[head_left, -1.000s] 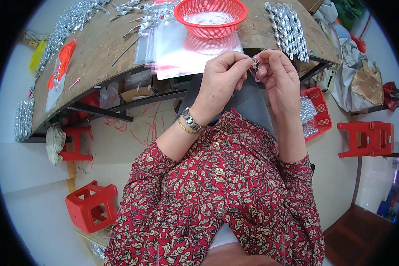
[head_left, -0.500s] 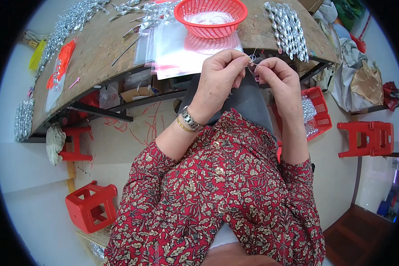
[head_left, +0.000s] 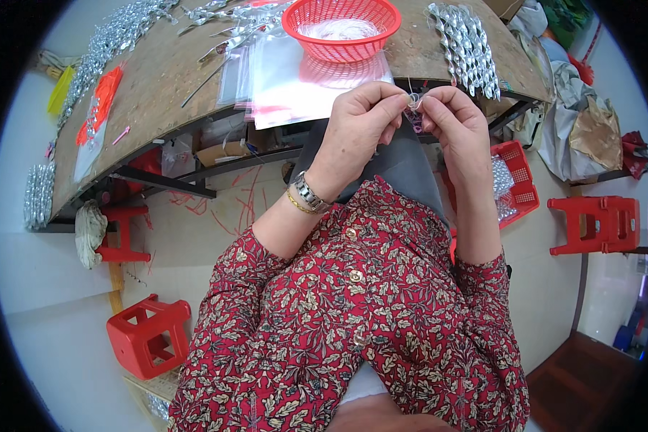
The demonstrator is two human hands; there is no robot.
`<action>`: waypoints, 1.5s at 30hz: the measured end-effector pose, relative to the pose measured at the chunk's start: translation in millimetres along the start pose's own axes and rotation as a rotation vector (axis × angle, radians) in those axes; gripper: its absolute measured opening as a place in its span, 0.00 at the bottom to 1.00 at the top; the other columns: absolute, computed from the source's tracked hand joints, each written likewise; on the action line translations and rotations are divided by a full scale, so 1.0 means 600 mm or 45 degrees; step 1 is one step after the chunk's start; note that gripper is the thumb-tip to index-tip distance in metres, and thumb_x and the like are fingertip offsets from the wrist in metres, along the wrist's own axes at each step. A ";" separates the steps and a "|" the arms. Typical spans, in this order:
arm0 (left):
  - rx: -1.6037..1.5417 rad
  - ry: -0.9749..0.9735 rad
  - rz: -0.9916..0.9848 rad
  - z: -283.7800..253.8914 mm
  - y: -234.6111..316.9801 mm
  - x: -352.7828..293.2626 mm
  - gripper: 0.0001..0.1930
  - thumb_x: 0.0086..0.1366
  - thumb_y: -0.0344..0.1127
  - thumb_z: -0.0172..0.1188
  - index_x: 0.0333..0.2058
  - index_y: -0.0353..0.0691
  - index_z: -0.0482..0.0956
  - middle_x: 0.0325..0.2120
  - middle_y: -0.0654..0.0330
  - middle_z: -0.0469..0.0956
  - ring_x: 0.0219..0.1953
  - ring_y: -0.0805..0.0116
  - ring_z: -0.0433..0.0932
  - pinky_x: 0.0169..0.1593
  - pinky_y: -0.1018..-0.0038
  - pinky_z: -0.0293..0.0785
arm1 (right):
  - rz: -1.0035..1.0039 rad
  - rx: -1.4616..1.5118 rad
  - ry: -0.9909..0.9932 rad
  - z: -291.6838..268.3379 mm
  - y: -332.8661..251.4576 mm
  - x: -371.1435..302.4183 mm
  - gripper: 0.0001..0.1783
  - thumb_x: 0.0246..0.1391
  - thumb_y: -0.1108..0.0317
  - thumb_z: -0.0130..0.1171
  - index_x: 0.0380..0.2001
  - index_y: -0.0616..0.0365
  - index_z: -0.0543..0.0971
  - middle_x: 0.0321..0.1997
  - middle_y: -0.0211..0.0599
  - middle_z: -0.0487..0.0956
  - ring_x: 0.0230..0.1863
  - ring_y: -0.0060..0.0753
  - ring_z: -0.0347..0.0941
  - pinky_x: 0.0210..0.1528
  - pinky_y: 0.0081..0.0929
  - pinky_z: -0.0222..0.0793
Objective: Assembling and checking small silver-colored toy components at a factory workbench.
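Observation:
My left hand (head_left: 367,126) and my right hand (head_left: 455,122) meet in front of the table edge, above my lap. Both pinch a thin, pale looped string (head_left: 413,102) between thumb and forefinger. Something pinkish hangs just under the string, too small to make out. Beyond my hands, a red plastic basket (head_left: 341,52) holds a bundle of fine white strings (head_left: 341,29). The basket stands on a stack of clear plastic bags (head_left: 288,97). To its right lies a row of silver twisted foil strips (head_left: 466,52).
More silver foil strips (head_left: 119,43) line the table's left side, near an orange-red packet (head_left: 101,104). A red crate (head_left: 515,183) with silver pieces sits below, right of my lap. Red stools (head_left: 147,335) stand on the floor, with red string scraps (head_left: 245,209) under the table.
The fingers of my right hand have shifted slightly up and closer to the left. The string between my fingertips now forms a more visible loop.

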State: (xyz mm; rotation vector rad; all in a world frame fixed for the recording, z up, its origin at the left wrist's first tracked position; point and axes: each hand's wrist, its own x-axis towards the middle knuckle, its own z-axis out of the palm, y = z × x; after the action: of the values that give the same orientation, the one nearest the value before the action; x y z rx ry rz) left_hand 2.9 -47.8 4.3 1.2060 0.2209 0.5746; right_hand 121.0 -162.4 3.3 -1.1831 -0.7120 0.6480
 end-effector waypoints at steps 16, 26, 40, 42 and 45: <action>0.096 0.011 0.028 0.001 -0.001 -0.001 0.07 0.64 0.32 0.55 0.35 0.34 0.77 0.21 0.68 0.72 0.19 0.84 0.66 0.22 0.87 0.60 | -0.129 -0.264 0.025 0.023 -0.017 -0.009 0.05 0.56 0.73 0.55 0.35 0.62 0.77 0.29 0.24 0.75 0.28 0.13 0.67 0.33 0.12 0.63; 0.064 0.033 0.036 0.002 0.000 -0.003 0.08 0.63 0.33 0.56 0.32 0.33 0.77 0.19 0.68 0.72 0.18 0.84 0.66 0.22 0.86 0.61 | -0.070 -0.062 0.040 0.019 0.002 -0.003 0.07 0.56 0.71 0.55 0.35 0.62 0.78 0.29 0.25 0.76 0.27 0.12 0.67 0.31 0.11 0.63; 0.143 0.065 0.115 0.001 -0.004 -0.003 0.06 0.64 0.32 0.55 0.34 0.34 0.77 0.20 0.69 0.71 0.20 0.84 0.65 0.22 0.86 0.60 | -0.131 -0.389 0.006 0.032 -0.018 -0.010 0.05 0.56 0.70 0.56 0.33 0.61 0.76 0.29 0.24 0.75 0.29 0.12 0.66 0.33 0.12 0.63; 0.108 0.070 0.110 0.000 -0.003 -0.002 0.06 0.64 0.31 0.55 0.34 0.34 0.77 0.20 0.68 0.71 0.19 0.84 0.65 0.22 0.86 0.60 | -0.093 -0.379 -0.026 0.028 -0.014 -0.010 0.05 0.56 0.70 0.55 0.32 0.60 0.75 0.29 0.24 0.75 0.29 0.11 0.66 0.33 0.11 0.62; 0.050 0.087 0.112 -0.003 -0.005 0.000 0.07 0.64 0.31 0.55 0.33 0.34 0.77 0.20 0.68 0.72 0.18 0.84 0.65 0.21 0.86 0.60 | -0.036 -0.328 -0.066 0.021 -0.010 -0.008 0.05 0.57 0.69 0.54 0.32 0.60 0.75 0.29 0.24 0.76 0.28 0.11 0.66 0.33 0.11 0.62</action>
State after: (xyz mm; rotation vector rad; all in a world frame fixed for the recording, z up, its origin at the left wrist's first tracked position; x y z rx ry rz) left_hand 3.0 -47.2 1.1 1.2398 0.2386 0.6913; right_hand 108.4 -160.2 11.4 -1.3935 -0.8733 0.5766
